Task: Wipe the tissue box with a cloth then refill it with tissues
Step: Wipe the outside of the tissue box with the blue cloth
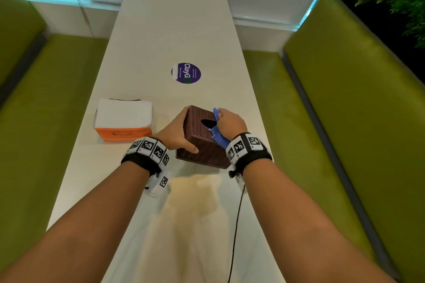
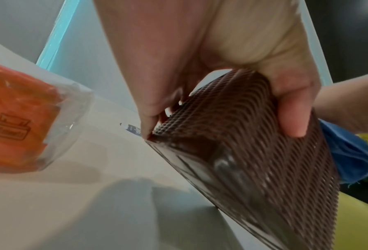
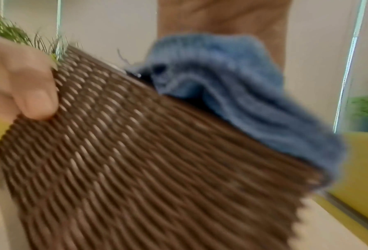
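Fingers of my left hand (image 1: 176, 132) curl round the near left corner of the tissue box (image 1: 202, 142), thumb (image 2: 294, 118) flat on its woven side – a firm hold that keeps the brown box tilted, one bottom edge on the table (image 1: 161, 30). My right hand (image 1: 230, 122) closes on the blue cloth (image 1: 218, 138) and presses it against the box's right top edge, beside the oval slot; how tightly those fingers curl I cannot tell, since the cloth hides them in the wrist view. The cloth (image 3: 232, 88) bunches over the rim, folds trailing toward my wrist. Left of my left hand, well apart from the box, sits the orange pack of tissues (image 1: 124, 119), white sheets showing on top. Beyond both hands lies a round purple sticker (image 1: 186, 73) – flat on the tabletop. Green benches (image 1: 345, 99) flank either side.
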Tool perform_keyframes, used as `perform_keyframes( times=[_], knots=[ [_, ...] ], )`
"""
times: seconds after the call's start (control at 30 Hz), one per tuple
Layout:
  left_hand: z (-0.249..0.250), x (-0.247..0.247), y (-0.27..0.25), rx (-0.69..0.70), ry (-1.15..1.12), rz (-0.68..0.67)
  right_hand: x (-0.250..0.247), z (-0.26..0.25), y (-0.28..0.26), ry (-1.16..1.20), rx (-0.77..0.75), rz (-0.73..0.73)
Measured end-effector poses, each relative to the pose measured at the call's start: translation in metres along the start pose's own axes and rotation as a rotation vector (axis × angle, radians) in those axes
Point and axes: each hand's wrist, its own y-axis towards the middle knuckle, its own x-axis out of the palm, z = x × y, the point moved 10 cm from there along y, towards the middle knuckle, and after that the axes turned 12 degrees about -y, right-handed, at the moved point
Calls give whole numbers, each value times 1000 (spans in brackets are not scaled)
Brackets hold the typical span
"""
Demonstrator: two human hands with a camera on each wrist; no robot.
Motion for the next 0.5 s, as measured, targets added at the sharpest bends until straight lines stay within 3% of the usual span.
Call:
perform_keyframes(
  times=[0.17,0.23,0.33,0.5],
  knots=[
    [3,2,1,-10,58,-41,2,-67,-25,173,-273,15],
    [0,1,1,-23,20,-30,9,-64,-25,272,-307,-11],
    [-2,-6,-3,-19,-76,22,4,-25,-15,296,-195,12],
    [10,3,6,-26,-36,12,-7,19,-6,239,-15,79]
  ],
)
